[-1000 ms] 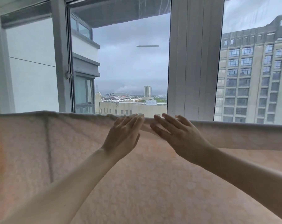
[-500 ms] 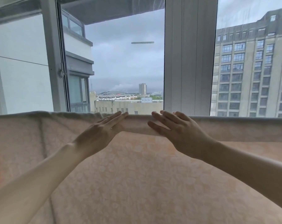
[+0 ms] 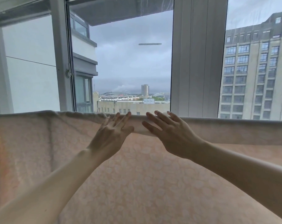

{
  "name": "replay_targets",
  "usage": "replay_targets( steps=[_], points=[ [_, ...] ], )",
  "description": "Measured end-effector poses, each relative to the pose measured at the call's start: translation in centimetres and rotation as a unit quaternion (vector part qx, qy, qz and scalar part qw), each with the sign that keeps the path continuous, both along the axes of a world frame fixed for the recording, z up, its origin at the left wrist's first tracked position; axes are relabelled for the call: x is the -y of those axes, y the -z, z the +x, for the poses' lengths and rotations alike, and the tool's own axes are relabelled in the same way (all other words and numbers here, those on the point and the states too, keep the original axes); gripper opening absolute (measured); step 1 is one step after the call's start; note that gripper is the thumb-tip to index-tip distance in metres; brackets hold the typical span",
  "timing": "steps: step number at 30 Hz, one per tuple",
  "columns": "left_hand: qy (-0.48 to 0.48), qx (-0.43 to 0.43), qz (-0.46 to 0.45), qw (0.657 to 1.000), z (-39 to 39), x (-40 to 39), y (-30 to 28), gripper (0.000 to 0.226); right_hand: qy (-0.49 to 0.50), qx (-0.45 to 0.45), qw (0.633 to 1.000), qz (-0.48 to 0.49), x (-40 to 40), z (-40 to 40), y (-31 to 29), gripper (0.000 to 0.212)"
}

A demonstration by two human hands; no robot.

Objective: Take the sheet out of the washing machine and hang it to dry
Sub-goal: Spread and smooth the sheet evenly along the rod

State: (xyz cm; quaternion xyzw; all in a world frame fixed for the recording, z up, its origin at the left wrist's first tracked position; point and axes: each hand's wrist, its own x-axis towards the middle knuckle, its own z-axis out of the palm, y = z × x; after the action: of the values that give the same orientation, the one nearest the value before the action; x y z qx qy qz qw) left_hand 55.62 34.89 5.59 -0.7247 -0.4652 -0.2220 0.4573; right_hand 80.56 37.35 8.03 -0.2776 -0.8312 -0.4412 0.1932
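fingers of both hands are lying straight and spread, gripping nothing. the left hand [image 3: 112,132] is resting its fingertips flat against the top fold of the pale peach sheet with a faint leafy pattern [image 3: 137,183], and the right hand [image 3: 167,134] is pressing open-palmed on the same fold just beside it, thumb stretched toward the left hand. neither hand is pinching or curling round the cloth.

the sheet is already hanging: it is draped over a horizontal support at the level of the fold, though the rail itself is hidden under the fabric, so what is carrying it cannot be told. its near side is falling toward the person and filling the lower half of the view, while a shorter lighter band is showing along the top on the right. a vertical crease is running down the cloth on the left.

beyond the fold, the grey-framed window [image 3: 61,62] is standing open onto an overcast sky and the tall beige apartment block [image 3: 256,70].

judging from this, the washing machine step is done and the hanging is nearly finished; what seems left is smoothing the fold outward and evening the drape.
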Motion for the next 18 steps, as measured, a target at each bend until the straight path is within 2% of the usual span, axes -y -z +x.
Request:
replay_targets(
  steps=[4,8,11,15,18],
  points=[
    [-0.011,0.018,0.005,1.000,-0.2,-0.1,-0.3,0.026,-0.004,0.000,1.000,-0.002,-0.7,-2.7,-0.6,0.061],
    [-0.019,0.000,0.013,1.000,-1.0,-0.5,-0.3,0.023,-0.006,-0.001,1.000,0.000,-1.0,-3.8,-0.8,0.057],
    [0.012,-0.005,0.034,0.999,-1.7,-0.2,-0.7,0.015,-0.014,0.009,1.000,0.019,-1.1,-3.2,-0.5,0.060],
    [0.059,0.011,0.053,0.997,-2.7,-0.1,-2.1,0.035,-0.012,0.010,0.999,0.035,-1.0,-2.4,-0.3,0.062],
    [0.071,0.038,0.017,0.997,-3.4,-0.6,-3.4,0.042,-0.024,0.012,0.999,0.039,-1.3,-2.3,-0.2,0.060]
  ],
)
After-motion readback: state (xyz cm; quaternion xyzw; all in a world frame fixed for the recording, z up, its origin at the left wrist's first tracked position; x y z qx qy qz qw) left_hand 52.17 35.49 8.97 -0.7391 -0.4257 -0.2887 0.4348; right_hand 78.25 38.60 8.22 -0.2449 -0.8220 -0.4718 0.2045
